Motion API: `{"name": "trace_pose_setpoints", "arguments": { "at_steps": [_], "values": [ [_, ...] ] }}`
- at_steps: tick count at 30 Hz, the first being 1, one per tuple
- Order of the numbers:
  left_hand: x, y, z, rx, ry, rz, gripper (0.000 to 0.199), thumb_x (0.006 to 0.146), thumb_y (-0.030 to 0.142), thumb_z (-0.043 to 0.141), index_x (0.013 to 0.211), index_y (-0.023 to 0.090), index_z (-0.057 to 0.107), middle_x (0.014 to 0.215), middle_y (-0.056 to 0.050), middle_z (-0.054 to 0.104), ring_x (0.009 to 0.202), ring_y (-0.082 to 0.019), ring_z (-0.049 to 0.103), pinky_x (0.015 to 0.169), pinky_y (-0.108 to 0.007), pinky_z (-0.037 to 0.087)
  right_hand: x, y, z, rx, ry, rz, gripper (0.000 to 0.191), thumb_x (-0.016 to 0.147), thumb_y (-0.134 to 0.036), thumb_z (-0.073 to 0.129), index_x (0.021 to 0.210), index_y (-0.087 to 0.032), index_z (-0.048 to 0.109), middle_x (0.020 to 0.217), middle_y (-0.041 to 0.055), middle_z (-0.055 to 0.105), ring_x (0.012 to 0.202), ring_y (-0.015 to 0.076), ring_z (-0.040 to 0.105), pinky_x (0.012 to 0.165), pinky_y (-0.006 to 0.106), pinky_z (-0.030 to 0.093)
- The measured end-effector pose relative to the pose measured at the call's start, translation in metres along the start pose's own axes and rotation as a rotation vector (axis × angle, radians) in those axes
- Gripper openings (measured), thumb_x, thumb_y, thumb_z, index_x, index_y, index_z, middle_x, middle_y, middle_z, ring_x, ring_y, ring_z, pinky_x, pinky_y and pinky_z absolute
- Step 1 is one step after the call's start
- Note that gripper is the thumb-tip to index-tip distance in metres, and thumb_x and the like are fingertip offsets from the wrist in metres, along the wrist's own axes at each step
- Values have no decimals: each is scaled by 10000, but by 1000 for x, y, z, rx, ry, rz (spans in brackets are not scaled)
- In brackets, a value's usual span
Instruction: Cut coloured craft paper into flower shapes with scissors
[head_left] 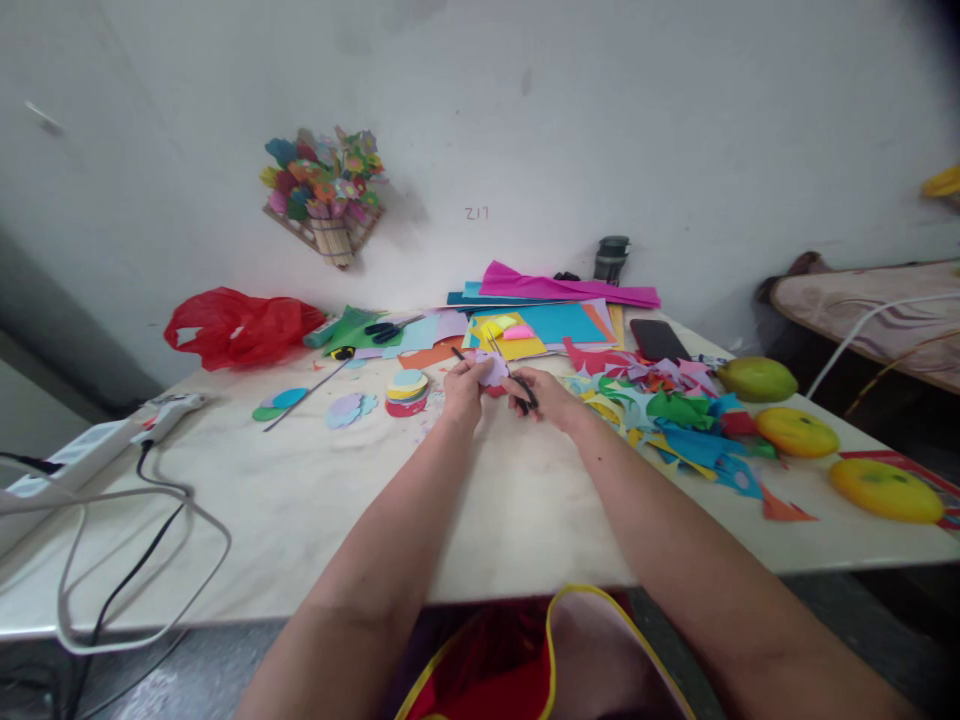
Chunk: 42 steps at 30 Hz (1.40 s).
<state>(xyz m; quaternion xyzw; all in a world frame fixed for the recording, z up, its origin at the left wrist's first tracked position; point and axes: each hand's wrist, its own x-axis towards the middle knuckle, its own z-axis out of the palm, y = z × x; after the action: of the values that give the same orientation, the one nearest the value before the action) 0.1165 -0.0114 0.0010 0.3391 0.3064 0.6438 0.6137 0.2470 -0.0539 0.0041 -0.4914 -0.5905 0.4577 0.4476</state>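
Observation:
Above the middle of the table, my left hand (466,387) pinches a small lilac paper piece (493,370) with a rounded edge. A thin dark stick-like thing (458,354) shows by its fingertips; whether the hand holds it I cannot tell. My right hand (541,395) is closed round the black handles of scissors (527,393), whose blades meet the lilac paper. Something red shows just under the paper. Left of my hands stand a stack of round paper discs (407,392) and some scalloped lilac and blue paper shapes (351,410).
Colourful paper scraps (675,410) spread on the right, beside several yellow-green fruits (796,432) and a phone (659,340). Paper sheets (570,325), a second pair of scissors (384,330) and a red plastic bag (240,328) lie behind. A power strip (82,450) with cables occupies the left.

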Motion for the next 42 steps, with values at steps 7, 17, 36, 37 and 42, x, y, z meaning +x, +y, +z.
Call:
{"name": "trace_pose_setpoints", "arguments": {
  "at_steps": [7,17,36,37,42],
  "values": [
    [1,0,0,28,39,0,359,486,175,806,505,166,447,449,55,450,449,-73,451,473,-216,357,0,-1,0,-17,1,9,261,771,-373,701,761,-160,552,557,-22,572,391,74,498,271,163,264],
    [2,-3,-1,56,52,41,343,501,190,787,505,166,445,441,64,431,441,-64,421,471,-208,326,4,6,1,2,-14,-19,261,754,-376,710,801,-159,574,544,-33,565,385,75,492,271,161,251],
    [0,-4,1,83,96,49,336,493,207,791,501,165,458,438,66,423,437,-61,417,457,-204,320,5,6,4,29,11,27,219,785,-354,678,817,-161,580,527,-36,561,363,77,483,264,167,241],
    [0,-4,1,83,94,50,339,490,212,793,502,165,457,439,66,426,439,-61,420,459,-203,321,5,6,4,28,15,32,216,784,-348,681,823,-161,581,528,-36,561,363,78,484,263,167,239],
    [0,-5,2,77,93,48,351,475,227,800,502,171,454,435,69,424,435,-63,428,458,-204,322,3,4,6,23,26,39,215,776,-330,698,835,-161,579,517,-42,548,360,79,476,264,171,236]
  ]
}}
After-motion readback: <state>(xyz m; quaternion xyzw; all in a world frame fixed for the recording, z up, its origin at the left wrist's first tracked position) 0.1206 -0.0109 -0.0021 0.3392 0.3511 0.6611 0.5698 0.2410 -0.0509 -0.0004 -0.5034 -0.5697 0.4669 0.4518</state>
